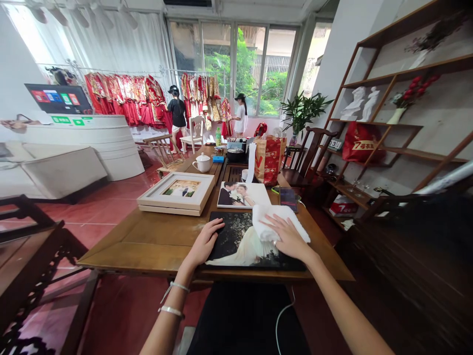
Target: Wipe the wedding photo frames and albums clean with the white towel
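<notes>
A dark photo panel [229,236] showing a pale gown lies flat at the table's near edge. My left hand [206,241] rests on its left side with the fingers stretched out. On the panel's upper right is a folded white towel [264,215]. My right hand [286,237] lies flat on this towel, fingers spread, pressing it against the panel; what is beneath the towel is hidden. Just beyond the panel sits a wedding photo print [240,195] of a couple. A phone [288,198] lies behind the towel.
White picture frames [175,193] are stacked at the left of the wooden table [133,246]. Farther back stand a white teapot [202,162], a blue box [218,159] and a red paper bag [271,160]. Two people stand near racks of red garments [125,98]. Wooden shelves [391,91] are right.
</notes>
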`<state>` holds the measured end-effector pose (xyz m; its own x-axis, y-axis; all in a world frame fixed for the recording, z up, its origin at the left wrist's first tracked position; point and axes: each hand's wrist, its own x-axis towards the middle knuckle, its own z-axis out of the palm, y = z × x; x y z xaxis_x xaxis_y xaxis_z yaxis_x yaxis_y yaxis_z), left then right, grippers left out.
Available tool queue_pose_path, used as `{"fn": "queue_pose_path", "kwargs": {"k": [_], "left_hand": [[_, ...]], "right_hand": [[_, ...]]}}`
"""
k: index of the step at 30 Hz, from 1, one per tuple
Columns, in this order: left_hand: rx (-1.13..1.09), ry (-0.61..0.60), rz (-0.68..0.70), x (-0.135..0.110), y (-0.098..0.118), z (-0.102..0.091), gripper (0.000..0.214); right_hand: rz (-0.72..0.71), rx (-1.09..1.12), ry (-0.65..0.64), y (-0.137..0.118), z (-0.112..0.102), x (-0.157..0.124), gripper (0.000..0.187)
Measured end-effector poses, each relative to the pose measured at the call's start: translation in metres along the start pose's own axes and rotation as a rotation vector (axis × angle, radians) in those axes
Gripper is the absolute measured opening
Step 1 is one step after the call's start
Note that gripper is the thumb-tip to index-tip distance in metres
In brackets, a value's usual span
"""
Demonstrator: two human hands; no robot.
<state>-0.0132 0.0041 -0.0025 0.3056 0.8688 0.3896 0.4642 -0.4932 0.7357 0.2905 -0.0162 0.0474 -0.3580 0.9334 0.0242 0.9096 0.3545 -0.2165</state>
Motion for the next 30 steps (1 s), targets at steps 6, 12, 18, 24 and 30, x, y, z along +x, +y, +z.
{"fn": "queue_pose_path", "kwargs": {"k": [6,12,18,24,30], "left_hand": [[-0.012,-0.002,-0.002,0.0,0.001,0.0,0.039],[-0.014,0.029,-0.001,0.001,0.0,0.002,0.036],[-0.021,0.037,-0.009,0.0,0.003,0.001,0.035],[-0.017,0.033,-0.001,0.0,0.003,0.0,0.035],[-0.011,0.027,-0.006,0.0,0.002,0.001,0.036]], "right_hand": [[0.097,-0.012,0.018,-0.018,-0.003,0.06,0.061],[-0.068,-0.003,0.023,-0.084,0.018,0.031,0.075],[-0.259,0.109,-0.039,-0.088,0.018,-0.052,0.092],[-0.063,0.078,-0.012,-0.033,0.013,-0.079,0.091],[0.216,-0.031,0.088,-0.026,0.01,-0.016,0.07]]}}
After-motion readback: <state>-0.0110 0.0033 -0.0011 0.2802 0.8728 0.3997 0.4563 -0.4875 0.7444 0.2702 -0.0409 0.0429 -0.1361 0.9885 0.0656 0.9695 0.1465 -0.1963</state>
